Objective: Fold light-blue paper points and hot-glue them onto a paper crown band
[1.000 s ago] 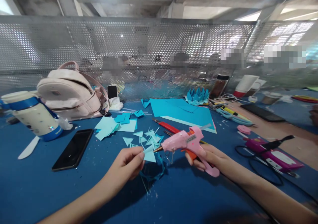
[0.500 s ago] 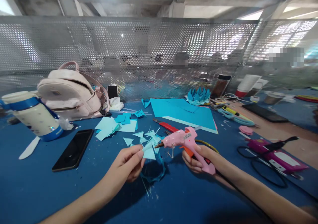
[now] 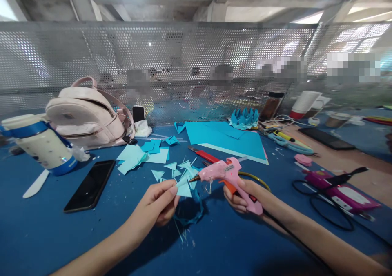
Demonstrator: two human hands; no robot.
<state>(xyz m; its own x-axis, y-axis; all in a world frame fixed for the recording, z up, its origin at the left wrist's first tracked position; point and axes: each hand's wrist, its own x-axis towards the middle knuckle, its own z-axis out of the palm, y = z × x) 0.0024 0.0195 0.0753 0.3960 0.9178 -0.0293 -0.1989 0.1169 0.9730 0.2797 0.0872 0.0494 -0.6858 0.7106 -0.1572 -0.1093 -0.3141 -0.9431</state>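
Centre of the frame: one folded piece of paper (image 3: 184, 189), light blue, broader toward the bottom. Pinched between thumb and bent forefinger of the left hand (image 3: 163, 198); gripped at the left edge, sticks out to the right of the fingertips.

Just right of centre: one pink glue gun (image 3: 219, 170) with orange trigger (image 3: 229, 187). Held by the handle, fingers of the right hand (image 3: 256, 191) curled around; cannot tell whether pressed. Runs lengthwise across the frame, barrel slanting slightly down to the left, nozzle (image 3: 195, 179) aimed at the upper right edge of the piece of paper. Ends at or just beside that edge; cannot tell if touching.

Nearer to the piece of paper: left hand. Apart, behind the trigger: right hand.

Lower centre: one blue paper ring (image 3: 199, 211), on blue table (image 3: 122, 243). Beyond the nozzle: loose paper triangles (image 3: 187, 170), one red cutter (image 3: 208, 156).
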